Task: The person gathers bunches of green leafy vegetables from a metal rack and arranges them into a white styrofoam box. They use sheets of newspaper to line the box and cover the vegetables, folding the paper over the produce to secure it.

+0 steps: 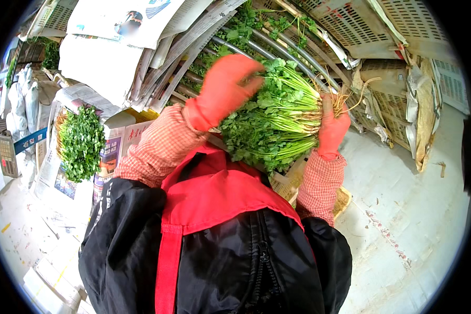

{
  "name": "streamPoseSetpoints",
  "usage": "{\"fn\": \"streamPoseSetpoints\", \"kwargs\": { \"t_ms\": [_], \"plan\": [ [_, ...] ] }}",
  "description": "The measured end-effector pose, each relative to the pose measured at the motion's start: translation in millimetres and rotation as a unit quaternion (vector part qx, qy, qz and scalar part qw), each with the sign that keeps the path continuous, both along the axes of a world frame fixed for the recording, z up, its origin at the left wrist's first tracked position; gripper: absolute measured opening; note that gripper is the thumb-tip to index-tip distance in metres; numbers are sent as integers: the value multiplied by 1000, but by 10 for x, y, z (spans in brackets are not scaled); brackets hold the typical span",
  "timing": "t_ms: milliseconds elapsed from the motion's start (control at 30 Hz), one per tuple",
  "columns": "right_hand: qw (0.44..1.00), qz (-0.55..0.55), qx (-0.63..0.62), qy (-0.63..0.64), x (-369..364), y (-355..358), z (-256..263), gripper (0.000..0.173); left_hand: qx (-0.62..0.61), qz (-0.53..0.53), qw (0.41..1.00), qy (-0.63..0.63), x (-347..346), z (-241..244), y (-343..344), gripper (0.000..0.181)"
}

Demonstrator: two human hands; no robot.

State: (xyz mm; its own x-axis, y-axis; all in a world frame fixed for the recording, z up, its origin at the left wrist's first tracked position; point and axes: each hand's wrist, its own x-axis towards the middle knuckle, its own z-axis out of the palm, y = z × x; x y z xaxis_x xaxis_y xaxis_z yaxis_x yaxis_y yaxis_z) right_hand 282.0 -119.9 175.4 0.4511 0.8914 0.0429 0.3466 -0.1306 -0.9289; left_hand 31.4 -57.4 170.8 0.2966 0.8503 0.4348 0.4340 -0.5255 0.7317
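Note:
Both of my hands wear orange-red gloves. My right hand [333, 127] is closed around the root end of a large bunch of leafy green herbs, apparently cilantro [274, 114], whose leaves point left. Pale roots stick out above the fingers. My left hand [229, 90] is blurred, raised at the upper left of the leaves, with thumb and fingers apart; whether anything thin lies between them cannot be told. Under the bunch runs a rack of dark metal bars [276, 47] with loose green sprigs on it.
Stacked newspapers [102, 66] lie at the upper left. Another green bunch [82, 143] rests on newspaper at the left, near a scale's display unit [8, 155]. Perforated plastic crates [349, 27] stand along the upper right. Pale floor [400, 219] shows at the right.

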Motion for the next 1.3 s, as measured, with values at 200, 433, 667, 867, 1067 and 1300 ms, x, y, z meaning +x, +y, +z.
{"fn": "streamPoseSetpoints", "kwargs": {
  "t_ms": [200, 433, 667, 867, 1067, 1300],
  "plan": [
    [994, 24, 19, -109, -49, -31, -8, 25, 101, -200, 939, 262, 551, 125, 74, 11],
    [995, -7, -23, -99, -108, -86, -19, 28, 16, -293, 930, 221, 564, 302, 168, 14],
    [993, 19, 39, -112, -102, -109, -91, 23, -430, -376, 675, -467, 809, 360, 643, 21],
    [997, -9, 22, -70, 33, -209, -195, 16, -146, -11, 989, -23, 240, 114, 982, 35],
    [998, -5, 15, -62, -41, -153, -180, 23, -196, -195, 952, 132, 230, -44, 249, 33],
    [997, -4, -4, -75, -53, -121, -185, 22, -141, -293, 940, 102, 538, -171, 211, 31]
  ]
}}
